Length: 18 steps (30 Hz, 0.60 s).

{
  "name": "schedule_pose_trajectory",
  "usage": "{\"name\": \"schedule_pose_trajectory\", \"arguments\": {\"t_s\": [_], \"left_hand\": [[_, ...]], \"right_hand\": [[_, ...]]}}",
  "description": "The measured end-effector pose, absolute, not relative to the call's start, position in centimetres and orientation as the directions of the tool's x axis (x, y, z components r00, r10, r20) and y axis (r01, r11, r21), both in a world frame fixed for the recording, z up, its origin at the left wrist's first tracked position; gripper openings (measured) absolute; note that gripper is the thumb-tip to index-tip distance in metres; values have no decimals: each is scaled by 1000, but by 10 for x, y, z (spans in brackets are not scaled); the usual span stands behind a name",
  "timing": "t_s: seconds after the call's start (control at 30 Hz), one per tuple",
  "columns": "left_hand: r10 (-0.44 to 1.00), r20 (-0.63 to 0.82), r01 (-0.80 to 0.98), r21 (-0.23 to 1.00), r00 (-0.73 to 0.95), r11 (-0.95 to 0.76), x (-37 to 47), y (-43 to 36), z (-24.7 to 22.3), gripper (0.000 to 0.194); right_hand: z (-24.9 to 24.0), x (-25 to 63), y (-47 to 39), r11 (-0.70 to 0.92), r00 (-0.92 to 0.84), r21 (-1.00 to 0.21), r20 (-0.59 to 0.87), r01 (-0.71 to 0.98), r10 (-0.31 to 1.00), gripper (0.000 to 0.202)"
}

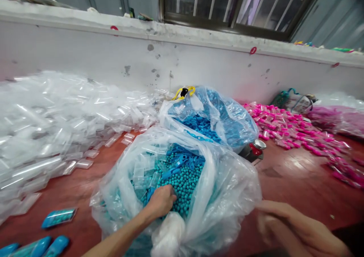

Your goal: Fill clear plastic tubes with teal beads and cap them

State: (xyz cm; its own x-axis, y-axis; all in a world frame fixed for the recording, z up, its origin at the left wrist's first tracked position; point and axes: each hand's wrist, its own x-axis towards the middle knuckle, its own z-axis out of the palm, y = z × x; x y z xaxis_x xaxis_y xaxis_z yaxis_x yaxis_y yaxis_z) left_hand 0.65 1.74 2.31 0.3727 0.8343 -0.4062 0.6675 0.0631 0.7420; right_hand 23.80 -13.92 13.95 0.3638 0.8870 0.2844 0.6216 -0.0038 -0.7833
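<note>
My left hand (pixel 162 201) reaches into an open clear plastic bag (pixel 227 190) and is closed, knuckles up, among small teal beads (pixel 186 185). It appears to hold a clear tube with a blue end (pixel 150 192); the blue end shows left of the hand, and most of the tube is hidden by the fingers. Blue plastic clips (pixel 182 161) and empty clear tubes (pixel 145 167) lie on the beads beyond it. Right of the bag, my right hand (pixel 295 226) is blurred, its fingers stretched leftward and apart, with nothing visible in them.
A second bag (pixel 236 112) of blue parts (pixel 199 126) stands behind. Clear tubes (pixel 62 116) heap at left; pink-capped pieces (pixel 292 130) spread at right. A bead-filled tube (pixel 59 217) lies on the red surface (pixel 82 190). A silver-lidded jar (pixel 257 147) stands beside the bags.
</note>
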Motion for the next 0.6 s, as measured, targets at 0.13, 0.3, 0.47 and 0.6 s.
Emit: {"name": "schedule_pose_trajectory", "arguments": {"t_s": [0.13,0.3,0.47,0.6], "left_hand": [[775,-551,639,724,309,261,31,36,15,21],[763,-552,339,827,336,448,56,47,0,17],[723,-466,-61,818,510,571,48,42,-5,29],[726,-409,-231,762,553,605,31,34,2,38]], "right_hand": [[137,182,-54,316,-284,-625,153,714,946,23],[40,187,-2,111,-150,-313,-103,943,983,26],[3,206,-11,44,-77,-467,-51,883,996,26],[8,204,-3,1,-66,-609,-84,793,994,21]]}}
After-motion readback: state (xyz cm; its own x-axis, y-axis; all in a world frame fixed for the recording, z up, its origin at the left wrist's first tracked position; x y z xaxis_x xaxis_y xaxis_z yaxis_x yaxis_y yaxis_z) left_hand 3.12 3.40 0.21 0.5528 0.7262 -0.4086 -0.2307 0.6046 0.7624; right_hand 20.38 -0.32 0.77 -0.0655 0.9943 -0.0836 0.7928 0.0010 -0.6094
